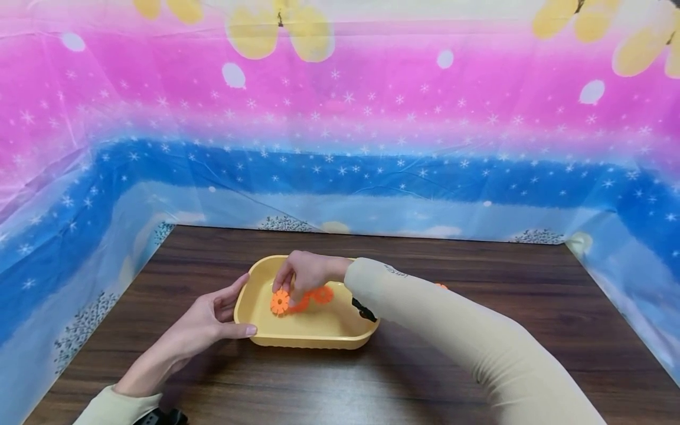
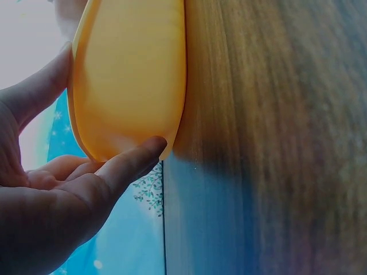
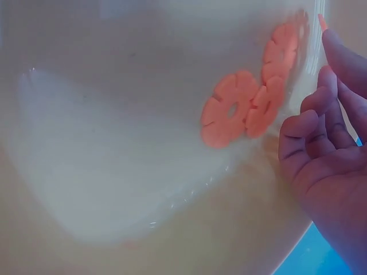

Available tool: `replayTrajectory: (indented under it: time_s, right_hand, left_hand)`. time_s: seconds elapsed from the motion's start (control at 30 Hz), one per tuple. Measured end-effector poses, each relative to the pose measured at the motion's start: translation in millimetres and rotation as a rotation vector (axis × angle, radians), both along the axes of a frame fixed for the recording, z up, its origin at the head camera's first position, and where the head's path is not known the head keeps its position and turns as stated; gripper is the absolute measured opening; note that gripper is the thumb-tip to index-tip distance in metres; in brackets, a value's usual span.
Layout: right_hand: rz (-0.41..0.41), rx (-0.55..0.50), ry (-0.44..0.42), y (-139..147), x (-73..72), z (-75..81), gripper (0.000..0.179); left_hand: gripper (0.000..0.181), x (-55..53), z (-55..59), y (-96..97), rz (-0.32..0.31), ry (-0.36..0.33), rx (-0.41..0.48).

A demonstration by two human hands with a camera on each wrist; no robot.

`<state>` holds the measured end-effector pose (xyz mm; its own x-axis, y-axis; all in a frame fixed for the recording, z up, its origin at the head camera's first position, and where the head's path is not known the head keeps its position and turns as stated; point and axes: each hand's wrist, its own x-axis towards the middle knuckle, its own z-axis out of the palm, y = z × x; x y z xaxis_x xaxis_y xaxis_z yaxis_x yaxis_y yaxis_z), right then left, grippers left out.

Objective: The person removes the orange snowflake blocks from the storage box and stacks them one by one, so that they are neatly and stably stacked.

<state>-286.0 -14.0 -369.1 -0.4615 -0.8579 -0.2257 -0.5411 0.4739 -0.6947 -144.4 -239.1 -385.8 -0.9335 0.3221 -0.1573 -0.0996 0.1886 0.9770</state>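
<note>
A yellow plastic basin (image 1: 313, 342) stands on the table in the head view. My left hand (image 1: 206, 316) grips its left end, the thumb on the near rim and the fingers around the far side; the left wrist view shows this hold on the basin wall (image 2: 132, 69) close up. Over the basin's inside, my right hand (image 1: 310, 273) pinches an orange notched disc (image 1: 274, 303) by its edge. More orange notched discs (image 3: 217, 129) lie overlapping in the basin beside the right hand (image 3: 338, 143) in the right wrist view.
Another bit of orange (image 1: 441, 286) shows on the table behind my right forearm (image 1: 441, 307), which hides most of it. The dark wooden table (image 1: 212, 254) is bounded by a patterned pink and blue cloth (image 1: 372, 171) at its back and sides.
</note>
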Motion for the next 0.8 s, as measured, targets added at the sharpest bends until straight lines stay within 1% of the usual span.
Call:
replayTrajectory:
  time_s: [0.37,0.6,0.8]
  right_hand:
    - [-0.021,-0.063,-0.117,6,-1.0,3.3,0.037]
    - [-0.021,-0.082,-0.128,7,1.4,8.2,0.038]
    - [-0.032,-0.104,-0.158,8,3.0,15.6,0.037]
  left_hand:
    - [0.107,-0.2,-0.2,-0.1,0.000,0.003,-0.008]
    - [0.108,-0.6,-0.8,0.1,0.003,0.007,-0.024]
    - [0.108,-1.3,-0.5,-0.3,-0.004,0.011,-0.032]
